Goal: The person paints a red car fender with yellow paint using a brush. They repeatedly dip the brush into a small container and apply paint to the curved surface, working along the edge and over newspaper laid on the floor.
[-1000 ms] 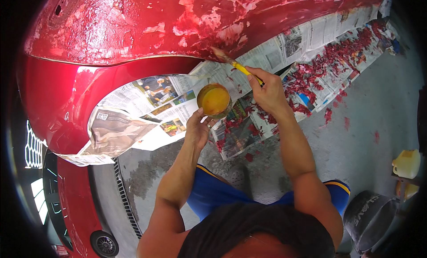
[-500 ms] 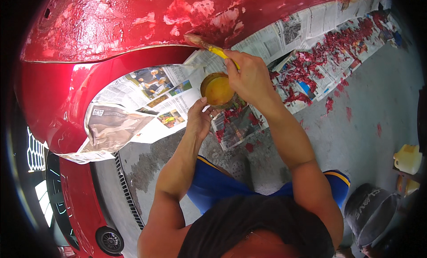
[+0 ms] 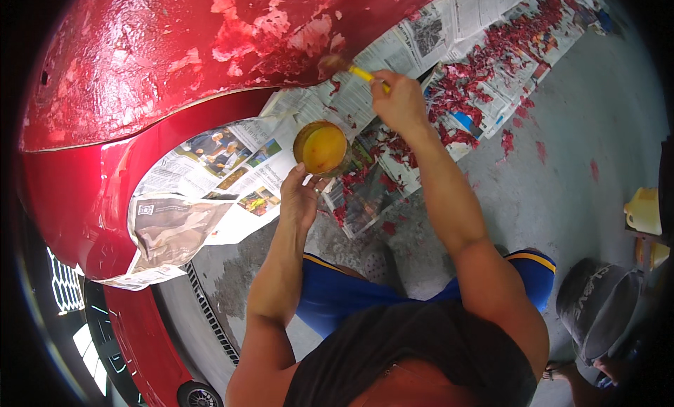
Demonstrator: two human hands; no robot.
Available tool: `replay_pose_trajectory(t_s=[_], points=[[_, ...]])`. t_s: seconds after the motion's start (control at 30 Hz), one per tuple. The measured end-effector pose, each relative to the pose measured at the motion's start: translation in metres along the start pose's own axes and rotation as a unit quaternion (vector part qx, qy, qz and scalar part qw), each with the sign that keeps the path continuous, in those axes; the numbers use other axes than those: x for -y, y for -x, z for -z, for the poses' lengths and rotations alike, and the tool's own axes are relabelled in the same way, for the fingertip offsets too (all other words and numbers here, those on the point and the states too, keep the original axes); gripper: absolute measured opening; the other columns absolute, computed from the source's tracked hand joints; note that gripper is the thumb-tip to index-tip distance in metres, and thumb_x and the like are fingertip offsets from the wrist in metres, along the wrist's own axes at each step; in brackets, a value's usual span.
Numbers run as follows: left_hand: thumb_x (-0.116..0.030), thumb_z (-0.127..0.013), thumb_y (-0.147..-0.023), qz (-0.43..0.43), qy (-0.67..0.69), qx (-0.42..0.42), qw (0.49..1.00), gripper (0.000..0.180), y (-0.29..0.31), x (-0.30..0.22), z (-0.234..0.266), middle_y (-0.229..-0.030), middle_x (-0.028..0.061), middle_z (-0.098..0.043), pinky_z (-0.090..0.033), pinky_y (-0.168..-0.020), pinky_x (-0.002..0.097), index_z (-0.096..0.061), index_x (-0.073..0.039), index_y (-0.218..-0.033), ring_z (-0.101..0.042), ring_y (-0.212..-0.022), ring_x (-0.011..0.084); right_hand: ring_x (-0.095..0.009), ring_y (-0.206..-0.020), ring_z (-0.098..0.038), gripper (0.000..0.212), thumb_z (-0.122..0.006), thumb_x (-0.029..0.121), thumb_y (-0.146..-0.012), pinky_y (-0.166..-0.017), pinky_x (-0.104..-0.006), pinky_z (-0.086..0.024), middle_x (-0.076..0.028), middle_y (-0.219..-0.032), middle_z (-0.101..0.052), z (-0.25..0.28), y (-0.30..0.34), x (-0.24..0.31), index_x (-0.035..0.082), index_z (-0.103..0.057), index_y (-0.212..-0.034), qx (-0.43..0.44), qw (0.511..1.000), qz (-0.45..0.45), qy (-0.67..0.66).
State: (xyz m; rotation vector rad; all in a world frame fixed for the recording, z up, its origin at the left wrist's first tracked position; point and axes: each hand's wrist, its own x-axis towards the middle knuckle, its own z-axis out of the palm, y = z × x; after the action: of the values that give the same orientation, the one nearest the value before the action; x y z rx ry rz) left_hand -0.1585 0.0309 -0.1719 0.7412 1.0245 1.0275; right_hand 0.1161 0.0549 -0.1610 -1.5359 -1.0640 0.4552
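My right hand (image 3: 400, 107) is closed round the yellow handle of a paintbrush (image 3: 361, 74). The bristles touch the lower edge of a red car panel (image 3: 168, 63), whose paint is wet, wrinkled and flaked off in pale pinkish patches. Lower down, my left hand (image 3: 300, 196) grips a round open can (image 3: 324, 149) from below, with yellowish liquid showing inside. Part of its fingers are hidden under the can. Newspaper (image 3: 189, 221) masks the area beneath the panel, behind the can.
Red paint scraps (image 3: 460, 91) lie heaped on newspaper along the right. A drain grate (image 3: 213, 316) crosses the floor at left, near another red car (image 3: 144, 337). At right are a dark bucket (image 3: 597, 305), a pale yellow jug (image 3: 642, 210) and another person's hand (image 3: 558, 370).
The brush has moved right along the panel's lower edge in my right hand. The can stays in my left hand. Another person's limbs now show at the lower right.
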Motion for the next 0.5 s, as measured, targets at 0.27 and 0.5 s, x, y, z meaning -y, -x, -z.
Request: replay_pose_trajectory(t_s=[0.27, 0.5], points=[[-0.030, -0.078, -0.085, -0.011, 0.016, 0.005, 1.000, 0.042, -0.007, 0.002, -0.004, -0.118, 0.0104, -0.060, -0.049, -0.097, 0.0464, -0.060, -0.004, -0.114, -0.055, -0.113, 0.0276, -0.016, -0.063, -0.061, 0.024, -0.070, 0.017, -0.087, -0.060, -0.0317, -0.048, -0.013, -0.075, -0.069, 0.048, -0.006, -0.021, 0.001, -0.073, -0.105, -0.051, 0.994, 0.002, -0.095], [-0.021, -0.075, -0.088, 0.019, 0.048, 0.052, 0.997, 0.034, -0.022, 0.013, -0.025, -0.115, 0.0092, -0.063, -0.051, -0.092, 0.0469, -0.060, -0.003, -0.113, -0.060, -0.109, 0.0246, -0.005, -0.068, -0.054, 0.020, -0.075, 0.005, -0.084, -0.060, -0.0244, -0.044, 0.000, -0.077, -0.067, 0.127, -0.018, 0.053, -0.001, -0.074, -0.103, 0.218, 0.974, 0.053, 0.017]])
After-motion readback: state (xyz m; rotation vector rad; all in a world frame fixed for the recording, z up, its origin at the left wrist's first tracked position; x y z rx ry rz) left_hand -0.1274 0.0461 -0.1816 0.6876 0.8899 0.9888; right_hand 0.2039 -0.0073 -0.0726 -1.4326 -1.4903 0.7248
